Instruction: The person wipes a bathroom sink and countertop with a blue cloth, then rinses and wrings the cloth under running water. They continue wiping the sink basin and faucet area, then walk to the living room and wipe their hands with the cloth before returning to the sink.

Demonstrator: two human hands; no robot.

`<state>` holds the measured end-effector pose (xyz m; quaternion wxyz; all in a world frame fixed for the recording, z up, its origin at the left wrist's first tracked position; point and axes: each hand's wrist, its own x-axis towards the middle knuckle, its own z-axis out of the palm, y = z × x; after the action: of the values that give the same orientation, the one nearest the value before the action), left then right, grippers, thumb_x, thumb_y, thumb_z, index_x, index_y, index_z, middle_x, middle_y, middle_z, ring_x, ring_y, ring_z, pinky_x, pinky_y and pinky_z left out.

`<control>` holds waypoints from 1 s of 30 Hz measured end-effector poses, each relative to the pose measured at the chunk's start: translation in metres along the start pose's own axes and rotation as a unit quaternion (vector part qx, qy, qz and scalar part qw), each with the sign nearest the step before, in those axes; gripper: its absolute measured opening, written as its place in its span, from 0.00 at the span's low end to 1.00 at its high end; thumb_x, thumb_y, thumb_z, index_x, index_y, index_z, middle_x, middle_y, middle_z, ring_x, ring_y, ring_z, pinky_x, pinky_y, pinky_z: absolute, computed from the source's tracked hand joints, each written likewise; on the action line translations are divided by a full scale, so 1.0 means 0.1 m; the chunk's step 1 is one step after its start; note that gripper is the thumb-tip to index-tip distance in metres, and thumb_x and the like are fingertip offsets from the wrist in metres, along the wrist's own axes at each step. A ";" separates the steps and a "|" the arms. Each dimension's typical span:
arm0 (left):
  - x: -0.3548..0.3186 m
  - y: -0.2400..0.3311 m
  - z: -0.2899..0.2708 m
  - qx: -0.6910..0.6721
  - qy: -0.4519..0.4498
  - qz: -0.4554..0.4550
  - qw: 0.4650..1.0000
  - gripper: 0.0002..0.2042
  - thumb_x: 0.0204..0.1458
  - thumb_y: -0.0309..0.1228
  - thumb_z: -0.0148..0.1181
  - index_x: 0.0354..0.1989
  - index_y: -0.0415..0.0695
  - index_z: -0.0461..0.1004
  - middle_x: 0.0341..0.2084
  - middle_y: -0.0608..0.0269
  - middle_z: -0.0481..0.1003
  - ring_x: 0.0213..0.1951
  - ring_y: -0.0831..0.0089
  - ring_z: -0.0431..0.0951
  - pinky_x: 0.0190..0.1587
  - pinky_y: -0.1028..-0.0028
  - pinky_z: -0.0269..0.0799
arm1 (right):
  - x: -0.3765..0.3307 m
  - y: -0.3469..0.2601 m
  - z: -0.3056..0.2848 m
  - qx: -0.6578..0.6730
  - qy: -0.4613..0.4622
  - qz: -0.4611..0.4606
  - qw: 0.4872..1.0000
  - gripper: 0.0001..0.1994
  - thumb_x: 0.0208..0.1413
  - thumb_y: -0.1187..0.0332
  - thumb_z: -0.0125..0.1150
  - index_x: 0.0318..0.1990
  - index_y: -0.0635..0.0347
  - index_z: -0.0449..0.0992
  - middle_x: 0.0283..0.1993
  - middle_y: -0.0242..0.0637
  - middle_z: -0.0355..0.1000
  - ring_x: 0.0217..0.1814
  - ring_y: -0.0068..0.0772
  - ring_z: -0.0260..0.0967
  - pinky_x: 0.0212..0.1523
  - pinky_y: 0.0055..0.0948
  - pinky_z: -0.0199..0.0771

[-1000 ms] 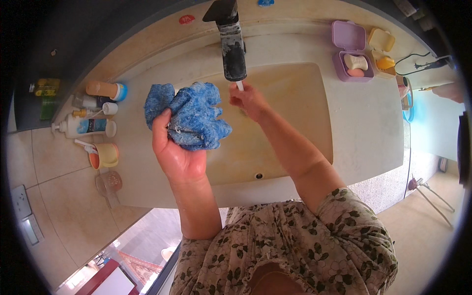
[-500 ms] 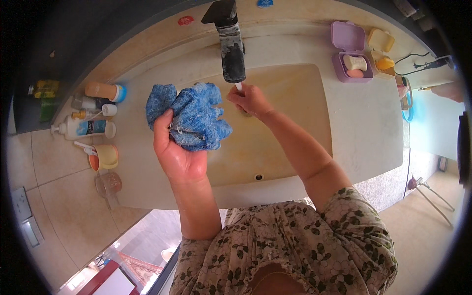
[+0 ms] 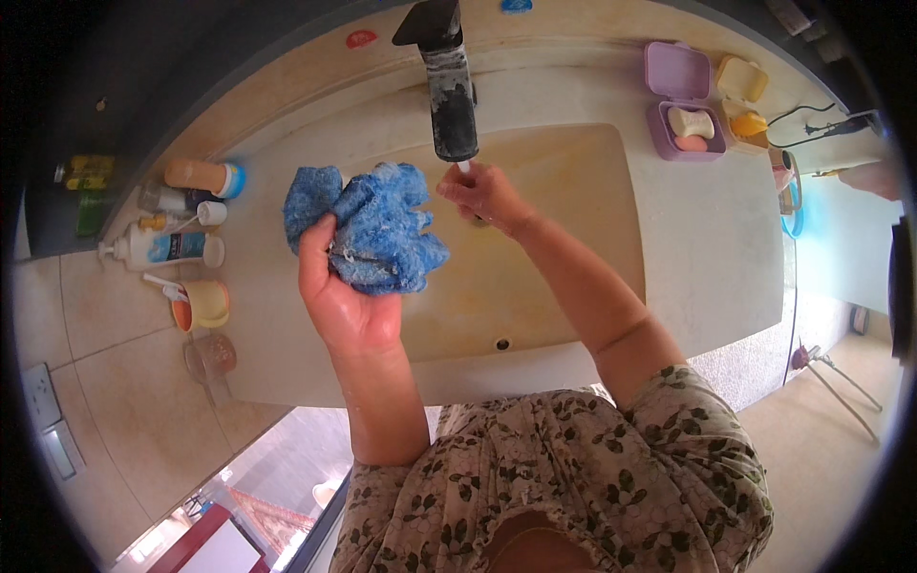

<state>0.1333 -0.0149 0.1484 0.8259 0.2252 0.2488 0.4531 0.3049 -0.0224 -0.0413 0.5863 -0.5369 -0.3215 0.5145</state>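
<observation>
Cloth [image 3: 382, 234], blue and bunched, is clamped in the left hand [image 3: 351, 304]; just above the curled-together fingers of the right hand [image 3: 489, 198] is a black faucet [image 3: 454, 119].

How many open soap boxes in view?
2: a purple box right of the faucet, and a yellow box beside it, farther right. None looks hidden.

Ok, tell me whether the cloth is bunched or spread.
Bunched: the cloth is gathered into thick folds in the left hand, not laid out flat.
</observation>
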 end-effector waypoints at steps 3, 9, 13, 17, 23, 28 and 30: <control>0.01 0.01 -0.03 -0.002 0.000 0.001 1.000 0.15 0.52 0.32 0.53 0.48 0.44 0.70 0.45 0.59 0.73 0.49 0.62 0.72 0.55 0.59 0.64 | -0.10 -0.29 0.08 0.148 0.064 0.120 0.980 0.13 0.52 0.57 0.61 0.37 0.55 0.73 0.21 0.23 0.62 0.21 0.19 0.60 0.23 0.23 0.63; 0.01 0.00 -0.01 -0.008 0.013 0.000 1.000 0.15 0.52 0.31 0.52 0.48 0.44 0.70 0.45 0.60 0.73 0.49 0.63 0.71 0.55 0.59 0.63 | -0.05 -0.36 0.09 0.186 0.008 0.069 0.980 0.11 0.52 0.59 0.60 0.36 0.55 0.71 0.25 0.25 0.63 0.24 0.17 0.60 0.25 0.19 0.62; 0.00 0.00 0.01 -0.008 -0.029 -0.007 1.000 0.15 0.52 0.31 0.52 0.48 0.44 0.71 0.45 0.61 0.73 0.49 0.63 0.71 0.55 0.59 0.63 | 0.08 -0.41 0.15 0.262 -0.024 0.045 0.964 0.10 0.52 0.61 0.60 0.36 0.55 0.72 0.28 0.24 0.64 0.27 0.16 0.61 0.27 0.17 0.61; 0.03 -0.01 -0.01 -0.017 -0.004 -0.011 1.000 0.15 0.52 0.31 0.52 0.48 0.44 0.71 0.45 0.61 0.73 0.49 0.63 0.71 0.55 0.58 0.63 | 0.28 -0.46 0.25 0.432 -0.045 0.005 0.901 0.07 0.52 0.62 0.60 0.36 0.52 0.72 0.27 0.23 0.63 0.27 0.14 0.60 0.27 0.16 0.60; 0.02 -0.03 0.04 0.005 -0.017 -0.010 1.000 0.15 0.51 0.31 0.53 0.49 0.45 0.70 0.46 0.61 0.73 0.49 0.63 0.71 0.55 0.56 0.64 | 0.28 -0.57 0.39 0.423 0.004 0.000 0.906 0.09 0.48 0.61 0.65 0.32 0.51 0.72 0.23 0.26 0.64 0.25 0.19 0.60 0.25 0.19 0.59; 0.05 -0.03 0.01 0.000 0.004 -0.010 1.000 0.15 0.51 0.31 0.53 0.48 0.45 0.71 0.46 0.61 0.73 0.48 0.63 0.72 0.54 0.58 0.64 | 0.17 -0.61 0.43 0.073 0.093 -0.055 0.991 0.09 0.50 0.61 0.63 0.30 0.52 0.71 0.25 0.25 0.65 0.25 0.17 0.60 0.25 0.20 0.58; 0.07 -0.05 -0.02 -0.004 0.021 -0.011 1.000 0.15 0.51 0.31 0.53 0.48 0.45 0.71 0.45 0.61 0.73 0.48 0.63 0.72 0.54 0.58 0.64 | 0.15 -0.56 0.36 0.052 0.119 0.005 0.991 0.10 0.50 0.60 0.63 0.29 0.54 0.71 0.24 0.26 0.65 0.24 0.17 0.60 0.24 0.21 0.58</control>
<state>0.1380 -0.0110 0.1424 0.8262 0.2094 0.2667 0.4500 0.2901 0.0081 0.0176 0.6453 -0.5646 -0.2194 0.4655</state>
